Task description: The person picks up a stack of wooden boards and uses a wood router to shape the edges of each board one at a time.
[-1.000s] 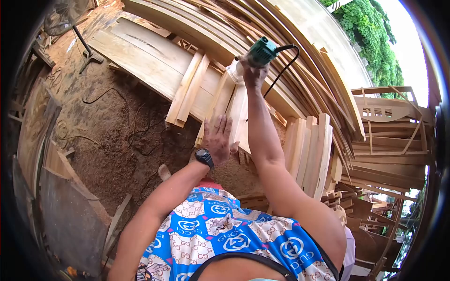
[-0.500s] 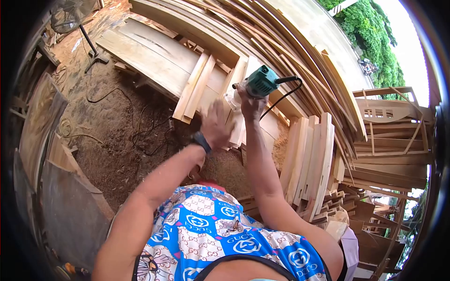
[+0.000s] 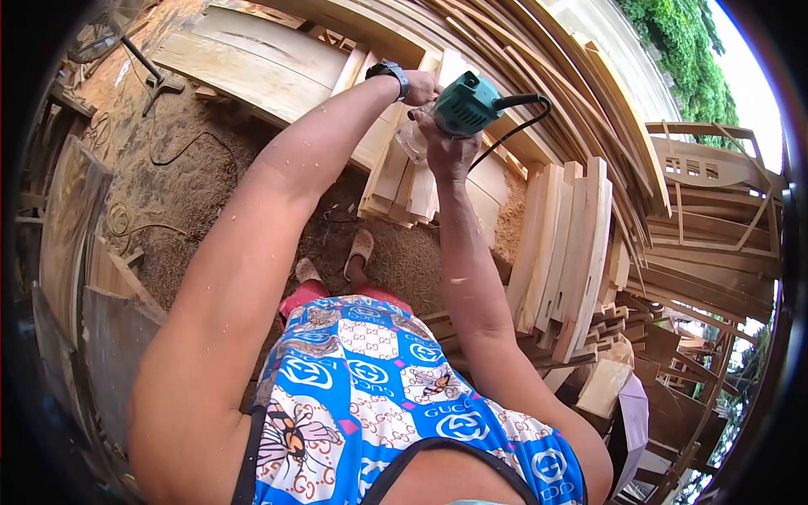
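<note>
A teal router (image 3: 465, 104) with a black cord leaving its motor end stands over a stack of pale wooden boards (image 3: 394, 174). My right hand (image 3: 449, 151) is wrapped around its lower body, beside a clear guard. Just beyond the router, my left hand (image 3: 419, 87) is closed low over the boards, a dark watch (image 3: 390, 76) on its wrist. Its fingers point away from me and are partly hidden, so I cannot tell what they hold.
Wide planks (image 3: 261, 67) lie to the left of the boards. Upright slotted timbers (image 3: 560, 252) stand at right, near long stacked strips (image 3: 581, 109). Sawdust and a cable (image 3: 189, 160) cover the ground by a fan stand (image 3: 160, 84). My sandals (image 3: 360, 252) are below.
My left hand has reached forward from below the boards to beside the router, closing from an open, spread pose. My right hand keeps the router at nearly the same place.
</note>
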Demonstrator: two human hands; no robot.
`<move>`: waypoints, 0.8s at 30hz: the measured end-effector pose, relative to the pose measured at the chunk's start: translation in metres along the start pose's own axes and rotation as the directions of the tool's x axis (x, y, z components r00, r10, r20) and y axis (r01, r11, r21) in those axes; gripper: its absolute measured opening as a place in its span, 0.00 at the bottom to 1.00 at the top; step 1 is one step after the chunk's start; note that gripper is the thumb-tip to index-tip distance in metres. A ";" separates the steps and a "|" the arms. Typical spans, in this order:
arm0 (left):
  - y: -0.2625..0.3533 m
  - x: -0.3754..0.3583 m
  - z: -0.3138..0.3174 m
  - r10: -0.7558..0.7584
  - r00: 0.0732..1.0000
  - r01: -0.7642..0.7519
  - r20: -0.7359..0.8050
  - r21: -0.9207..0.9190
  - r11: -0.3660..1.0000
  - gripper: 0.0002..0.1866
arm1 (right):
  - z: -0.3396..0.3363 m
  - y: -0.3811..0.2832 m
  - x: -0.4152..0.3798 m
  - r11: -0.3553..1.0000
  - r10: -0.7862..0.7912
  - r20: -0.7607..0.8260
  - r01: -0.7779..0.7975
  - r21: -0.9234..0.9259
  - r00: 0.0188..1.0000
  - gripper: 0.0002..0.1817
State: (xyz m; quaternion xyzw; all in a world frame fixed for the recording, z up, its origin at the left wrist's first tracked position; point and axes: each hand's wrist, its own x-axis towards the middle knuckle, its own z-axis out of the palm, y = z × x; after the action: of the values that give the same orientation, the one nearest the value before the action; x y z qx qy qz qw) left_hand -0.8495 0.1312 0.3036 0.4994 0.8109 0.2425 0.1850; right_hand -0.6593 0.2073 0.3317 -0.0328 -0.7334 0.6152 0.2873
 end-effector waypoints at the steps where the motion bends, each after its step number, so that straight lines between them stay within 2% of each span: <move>1: -0.010 0.007 0.008 0.076 0.996 -0.081 0.047 0.107 0.991 0.19 | -0.001 0.000 -0.002 1.000 0.003 -0.006 -0.003 -0.004 1.000 0.27; 2: 0.026 -0.022 -0.015 -0.052 0.994 0.048 0.091 0.048 0.998 0.20 | -0.001 0.000 -0.005 1.000 -0.018 -0.017 0.018 0.005 1.000 0.28; 3: 0.029 -0.026 -0.018 -0.048 0.994 0.043 0.098 0.047 0.998 0.20 | 0.001 -0.001 -0.008 0.999 -0.039 -0.028 0.039 0.015 0.999 0.28; 5: 0.030 -0.027 -0.013 0.033 0.996 -0.061 0.087 0.343 0.937 0.21 | 0.001 -0.006 -0.016 0.997 -0.040 -0.048 0.043 0.063 0.998 0.27; 6: 0.029 -0.023 -0.010 0.007 0.994 -0.050 0.111 0.390 0.919 0.22 | -0.003 -0.010 -0.022 1.000 -0.020 -0.020 0.020 0.010 1.000 0.27; 7: 0.029 -0.022 -0.005 0.012 0.994 -0.054 0.109 0.391 0.919 0.22 | -0.005 -0.014 -0.025 0.999 -0.003 0.011 0.004 -0.044 1.000 0.26; 9: 0.028 -0.023 0.001 -0.061 0.997 0.037 0.041 0.439 0.898 0.24 | -0.009 -0.018 -0.035 0.995 -0.011 0.009 0.012 -0.102 1.000 0.25; 11: 0.028 -0.026 0.007 -0.060 0.997 0.035 0.045 0.435 0.900 0.27 | -0.009 -0.027 -0.049 0.986 -0.009 0.007 0.010 -0.164 1.000 0.23; 13: 0.030 -0.029 0.015 -0.003 0.997 0.040 -0.072 0.527 0.849 0.25 | -0.007 -0.045 -0.060 0.995 -0.010 -0.005 0.009 -0.100 1.000 0.21; 14: 0.035 -0.027 0.013 -0.051 0.999 0.045 -0.006 0.592 0.805 0.32 | -0.007 -0.043 -0.067 0.999 0.016 -0.020 -0.017 -0.032 1.000 0.20; 17: 0.049 -0.032 0.008 -0.105 0.994 0.084 0.004 0.574 0.815 0.33 | -0.013 -0.049 -0.087 0.992 0.009 -0.056 -0.016 -0.126 0.998 0.20; 21: 0.050 -0.027 0.007 -0.143 0.988 0.088 0.055 0.559 0.824 0.39 | -0.019 -0.063 -0.116 0.980 0.017 -0.087 -0.033 -0.195 0.996 0.21; 22: 0.048 -0.025 0.010 -0.138 0.989 0.086 0.051 0.560 0.824 0.39 | -0.027 -0.065 -0.125 0.922 0.028 -0.009 -0.029 -0.385 1.000 0.22; 24: 0.045 -0.020 0.012 -0.154 0.986 0.106 0.055 0.506 0.856 0.40 | -0.038 -0.081 -0.144 0.903 0.007 -0.037 -0.022 -0.430 0.999 0.24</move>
State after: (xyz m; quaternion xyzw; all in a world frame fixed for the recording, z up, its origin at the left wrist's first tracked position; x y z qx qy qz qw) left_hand -0.8018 0.1334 0.3212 0.4851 0.8683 -0.0130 0.1028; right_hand -0.4971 0.1638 0.3547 -0.1114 -0.8458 0.4397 0.2809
